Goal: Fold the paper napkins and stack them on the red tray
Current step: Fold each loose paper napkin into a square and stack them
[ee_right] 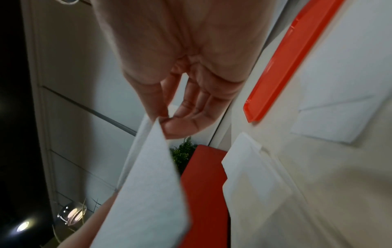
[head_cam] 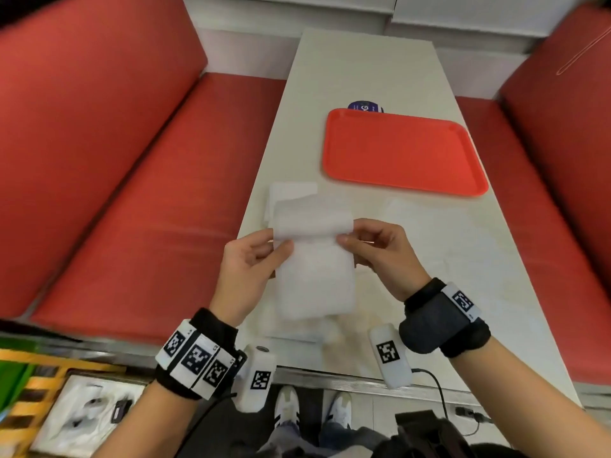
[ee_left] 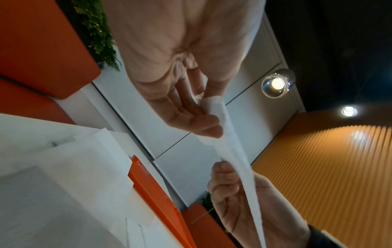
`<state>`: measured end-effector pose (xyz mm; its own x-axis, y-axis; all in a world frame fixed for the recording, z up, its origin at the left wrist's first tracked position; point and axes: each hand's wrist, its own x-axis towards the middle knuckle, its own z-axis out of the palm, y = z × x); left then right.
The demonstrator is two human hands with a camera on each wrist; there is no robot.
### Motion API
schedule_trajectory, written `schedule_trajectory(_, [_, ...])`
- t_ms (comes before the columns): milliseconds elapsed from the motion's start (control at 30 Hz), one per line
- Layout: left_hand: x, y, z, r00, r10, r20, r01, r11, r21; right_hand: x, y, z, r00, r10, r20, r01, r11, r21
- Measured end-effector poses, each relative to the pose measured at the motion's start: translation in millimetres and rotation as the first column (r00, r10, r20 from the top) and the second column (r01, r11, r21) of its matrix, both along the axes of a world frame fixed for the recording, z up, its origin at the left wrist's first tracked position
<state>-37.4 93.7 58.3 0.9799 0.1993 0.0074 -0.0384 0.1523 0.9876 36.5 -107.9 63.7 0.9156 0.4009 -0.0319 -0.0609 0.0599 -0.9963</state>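
Note:
I hold one white paper napkin [head_cam: 314,259] in the air over the near end of the table. My left hand [head_cam: 254,256] pinches its left edge and my right hand [head_cam: 367,242] pinches its right edge, with the top part folded over toward me. In the left wrist view the napkin [ee_left: 229,151] runs edge-on between my left hand [ee_left: 203,117] and the right one. In the right wrist view my right hand [ee_right: 169,122] pinches the napkin [ee_right: 148,184] at a corner. The red tray [head_cam: 403,150] lies bare farther up the table on the right.
More white napkins [head_cam: 291,200] lie flat on the table [head_cam: 363,61] beyond my hands, and another napkin [head_cam: 423,213] lies to the right below the tray. A purple round sticker [head_cam: 365,106] peeks out behind the tray. Red bench seats [head_cam: 132,193] flank the table.

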Motion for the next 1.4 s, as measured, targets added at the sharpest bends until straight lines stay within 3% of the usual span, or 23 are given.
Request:
schedule_trajectory(167, [-11,9,0,0.998,-0.036,-0.045,0.035,0.999,-0.034,-10,9,-4,0.993,0.046,-0.113,-0.040,0.997,0.063])
schedule_trajectory(267, [-19,14,-6,0.995,-0.054,-0.081,0.057,0.998,0.040,-17,8,-9,0.985,0.075,-0.156,-0.072,0.997,0.027])
schedule_trajectory(433, [-37,21,-37,0.968,-0.061,-0.242,0.131,0.950,0.284,-42,7,-43,0.992,0.080,-0.103,-0.103,0.963,-0.250])
schedule_trajectory(567, [-41,21,-44,0.959,0.066,-0.277,0.078,0.874,0.479,-52,7,-62,0.996,0.063,-0.064,-0.082,0.921,-0.381])
schedule_trajectory(700, [-27,18,-42,0.971,0.126,-0.205,0.022,0.803,0.596,-42,13,-65,0.998,-0.015,0.069,0.045,0.887,-0.459])
schedule_trajectory(767, [-21,15,-45,0.976,0.093,-0.198,0.067,0.737,0.673,-36,19,-71,0.993,-0.004,0.119,0.069,0.837,-0.543])
schedule_trajectory(900, [-18,12,-60,0.940,0.034,-0.339,0.252,0.600,0.760,-36,27,-88,0.989,0.096,0.114,0.016,0.691,-0.723])
schedule_trajectory(1033, [-22,12,-64,0.915,0.029,-0.402,0.319,0.557,0.767,-42,11,-78,0.985,0.153,0.085,-0.042,0.677,-0.734])
schedule_trajectory(1133, [-25,10,-54,0.942,0.063,-0.330,0.254,0.511,0.821,-33,-33,-56,0.987,0.082,0.140,0.052,0.656,-0.753])
schedule_trajectory(1200, [-24,3,-45,0.967,0.064,-0.246,0.188,0.473,0.861,-21,-77,-48,0.979,0.029,0.200,0.153,0.539,-0.828])
schedule_trajectory(1267, [-19,-7,-40,0.981,0.032,-0.190,0.150,0.494,0.857,-8,-126,-46,0.981,0.021,0.193,0.178,0.308,-0.935])
schedule_trajectory(1333, [-14,-19,-40,0.987,-0.016,-0.162,0.146,0.535,0.832,0,-170,-47,0.995,0.021,0.101,0.100,0.054,-0.993])
schedule_trajectory(1400, [-11,-33,-40,0.988,-0.062,-0.139,0.149,0.566,0.810,2,-200,-50,1.000,0.029,-0.006,-0.004,-0.074,-0.997])
